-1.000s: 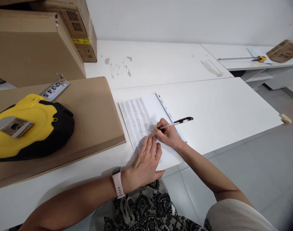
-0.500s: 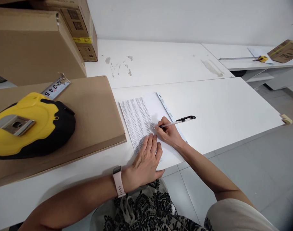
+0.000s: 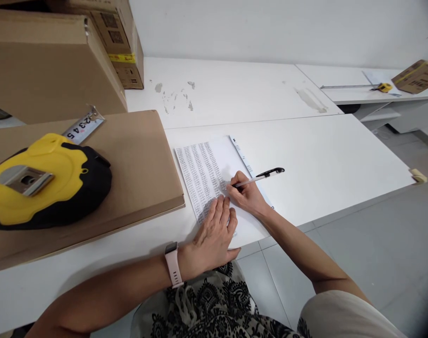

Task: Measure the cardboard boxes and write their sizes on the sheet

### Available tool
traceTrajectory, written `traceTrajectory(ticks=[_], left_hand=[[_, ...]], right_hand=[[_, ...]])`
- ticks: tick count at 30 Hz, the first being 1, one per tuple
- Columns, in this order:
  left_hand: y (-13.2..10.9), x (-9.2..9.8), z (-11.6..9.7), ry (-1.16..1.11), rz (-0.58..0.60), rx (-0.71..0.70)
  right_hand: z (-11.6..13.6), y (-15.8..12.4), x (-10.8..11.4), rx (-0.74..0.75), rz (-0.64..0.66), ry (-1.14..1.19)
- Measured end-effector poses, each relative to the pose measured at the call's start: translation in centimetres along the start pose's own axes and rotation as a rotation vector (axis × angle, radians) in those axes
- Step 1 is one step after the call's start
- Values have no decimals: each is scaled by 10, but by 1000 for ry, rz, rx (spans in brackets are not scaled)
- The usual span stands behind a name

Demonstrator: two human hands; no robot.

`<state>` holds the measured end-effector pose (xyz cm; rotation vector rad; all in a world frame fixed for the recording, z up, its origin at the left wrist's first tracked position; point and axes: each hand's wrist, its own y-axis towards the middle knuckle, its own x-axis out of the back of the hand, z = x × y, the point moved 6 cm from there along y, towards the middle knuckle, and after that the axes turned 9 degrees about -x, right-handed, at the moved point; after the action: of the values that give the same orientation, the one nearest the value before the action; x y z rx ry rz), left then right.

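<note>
A sheet of paper [image 3: 207, 164] filled with columns of small figures lies on the white table [image 3: 316, 159]. My left hand [image 3: 212, 239] rests flat on its lower part, fingers stretched out, a pink watch on the wrist. My right hand [image 3: 247, 195] is closed round a pen [image 3: 261, 177] with a black cap end, its tip touching the paper just right of the columns. A second sheet [image 3: 242, 157] pokes out under the first along its right edge.
A yellow and black tape measure [image 3: 45, 180] with its tape tip out lies on a flat cardboard box [image 3: 140, 173] at the left. More cardboard boxes [image 3: 55, 61] stack behind it. Far right, another table holds a small tape measure [image 3: 383, 87] and a box [image 3: 416, 76].
The pen end has shifted very slightly with the writing hand. The view has drifted a little. My left hand has stayed flat on the paper.
</note>
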<state>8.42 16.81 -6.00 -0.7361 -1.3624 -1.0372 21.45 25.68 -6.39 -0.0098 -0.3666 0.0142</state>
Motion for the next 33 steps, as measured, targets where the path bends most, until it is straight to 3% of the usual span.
traceTrajectory(ticks=[33], left_hand=[[0, 5, 2, -27, 38, -11]], right_hand=[[-6, 0, 4, -50, -37, -27]])
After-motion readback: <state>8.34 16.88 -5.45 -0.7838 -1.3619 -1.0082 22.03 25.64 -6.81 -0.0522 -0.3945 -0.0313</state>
